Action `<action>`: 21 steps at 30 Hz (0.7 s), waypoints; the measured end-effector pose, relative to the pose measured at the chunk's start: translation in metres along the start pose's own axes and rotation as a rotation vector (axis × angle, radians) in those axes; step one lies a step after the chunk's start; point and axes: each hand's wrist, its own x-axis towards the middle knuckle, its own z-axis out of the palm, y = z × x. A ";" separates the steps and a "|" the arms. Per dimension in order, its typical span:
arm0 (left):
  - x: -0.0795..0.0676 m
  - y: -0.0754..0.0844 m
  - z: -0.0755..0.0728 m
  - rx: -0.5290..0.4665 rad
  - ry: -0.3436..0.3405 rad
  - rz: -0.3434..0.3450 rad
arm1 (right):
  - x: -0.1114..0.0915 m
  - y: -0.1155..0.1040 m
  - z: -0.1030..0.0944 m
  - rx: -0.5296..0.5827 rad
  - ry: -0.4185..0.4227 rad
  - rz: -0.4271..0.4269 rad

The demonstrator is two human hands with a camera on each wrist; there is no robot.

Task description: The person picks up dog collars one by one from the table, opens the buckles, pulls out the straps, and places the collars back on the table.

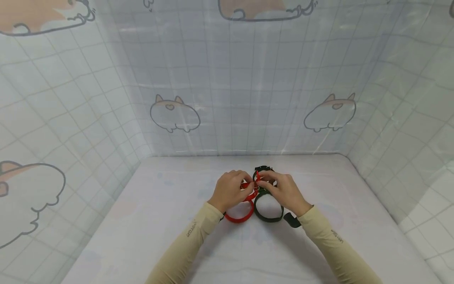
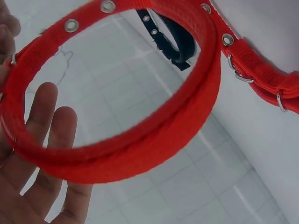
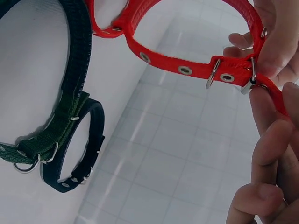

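Both hands are on a red dog collar (image 2: pixel 126 165) lifted in a loop, with metal eyelets, a D-ring (image 3: pixel 212 74) and a buckle (image 3: pixel 251 83). My left hand (image 1: pixel 228 190) pinches the band beside the buckle, while some of its other fingers (image 2: pixel 62 133) stretch out behind the loop. Across from it, my right hand (image 1: pixel 283 192) pinches the strap where it passes the buckle. In the right wrist view the strap lies through the buckle, its tip hidden by the right fingers.
A second red collar (image 1: pixel 238 219) lies below the hands, beside a dark green collar (image 1: pixel 268 219). A black collar (image 1: pixel 263 168) sits behind them. Another dark piece (image 1: pixel 292 220) rests near the right wrist. A patterned curtain (image 1: pixel 248 98) stands behind the white table (image 1: pixel 170 185).
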 end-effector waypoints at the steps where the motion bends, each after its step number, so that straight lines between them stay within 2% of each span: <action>1: 0.000 0.001 0.000 0.004 0.006 -0.003 | 0.000 0.000 0.000 -0.002 0.003 0.001; 7: -0.001 0.002 0.001 0.026 0.026 0.009 | 0.001 -0.002 0.000 -0.007 0.028 0.004; 16: -0.005 0.000 0.001 0.175 0.051 0.141 | 0.003 -0.008 0.001 -0.030 0.051 -0.001; 21: -0.008 -0.002 0.001 0.205 0.017 0.186 | 0.003 -0.008 0.001 -0.031 0.066 -0.014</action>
